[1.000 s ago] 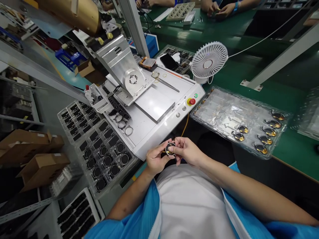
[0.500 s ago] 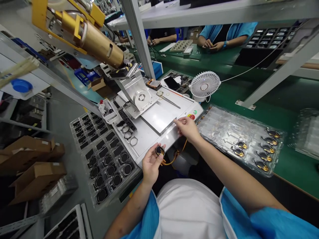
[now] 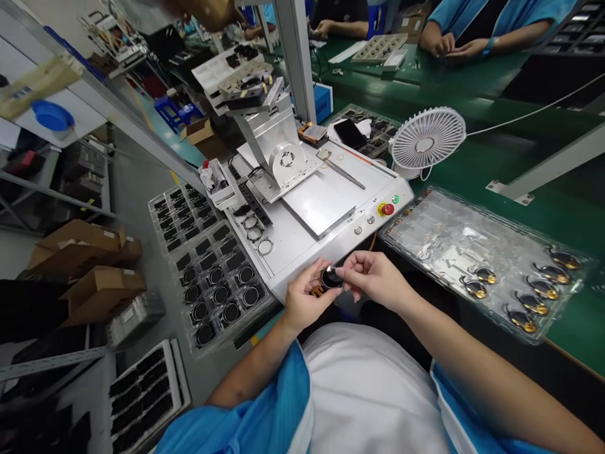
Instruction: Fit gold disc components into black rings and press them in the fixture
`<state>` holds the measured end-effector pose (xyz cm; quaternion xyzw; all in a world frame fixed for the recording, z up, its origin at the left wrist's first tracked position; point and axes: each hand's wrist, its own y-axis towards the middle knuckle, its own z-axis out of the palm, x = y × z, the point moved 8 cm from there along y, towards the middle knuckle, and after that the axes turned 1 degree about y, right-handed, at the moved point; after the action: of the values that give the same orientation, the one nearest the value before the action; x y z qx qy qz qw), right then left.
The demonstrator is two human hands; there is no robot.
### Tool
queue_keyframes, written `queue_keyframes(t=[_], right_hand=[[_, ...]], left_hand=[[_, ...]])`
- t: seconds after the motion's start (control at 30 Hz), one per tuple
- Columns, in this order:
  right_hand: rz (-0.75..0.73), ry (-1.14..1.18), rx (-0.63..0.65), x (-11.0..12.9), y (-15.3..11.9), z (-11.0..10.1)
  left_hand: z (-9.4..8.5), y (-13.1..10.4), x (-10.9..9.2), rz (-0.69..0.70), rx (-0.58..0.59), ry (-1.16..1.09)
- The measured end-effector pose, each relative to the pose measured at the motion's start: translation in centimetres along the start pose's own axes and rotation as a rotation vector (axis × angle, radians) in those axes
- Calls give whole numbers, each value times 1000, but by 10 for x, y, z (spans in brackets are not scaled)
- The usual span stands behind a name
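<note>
My left hand (image 3: 305, 299) is closed around the rim of a round black watch-face-like part (image 3: 329, 279) with a shiny edge, held in front of the machine's front panel. Orange-gold bits show beneath it, by the fingers. My right hand (image 3: 375, 280) meets it from the right, thumb and forefinger pinched together at its upper right edge; whatever lies between those fingertips is hidden. Just beyond the hands is the white machine bed (image 3: 283, 277) with a metal plate (image 3: 321, 211). Several thin metal rings (image 3: 265, 246) lie on the bed's left side.
Clear trays of black round parts (image 3: 220, 295) stand at left. At right, another clear tray (image 3: 425, 239) holds several black-and-gold parts. A white fan (image 3: 425, 144), tweezers (image 3: 347, 173), a red stop button (image 3: 387, 209) and a metal post (image 3: 297, 63) are nearby. Co-workers' hands (image 3: 454, 47) work across the bench.
My right hand has come back from the metal plate's front corner to the round part in my left hand. The left hand has shifted slightly right, and the camera view has turned.
</note>
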<state>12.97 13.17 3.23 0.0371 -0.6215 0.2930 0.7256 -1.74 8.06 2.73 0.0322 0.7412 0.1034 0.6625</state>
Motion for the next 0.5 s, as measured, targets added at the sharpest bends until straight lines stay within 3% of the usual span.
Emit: queue_keyframes(t=[0.13, 0.5], right_hand=[[19, 21, -29, -8, -10, 4], [47, 40, -58, -11, -8, 6]], left_hand=[[6, -1, -7, 76, 21, 44], [3, -1, -14, 125, 12, 133]])
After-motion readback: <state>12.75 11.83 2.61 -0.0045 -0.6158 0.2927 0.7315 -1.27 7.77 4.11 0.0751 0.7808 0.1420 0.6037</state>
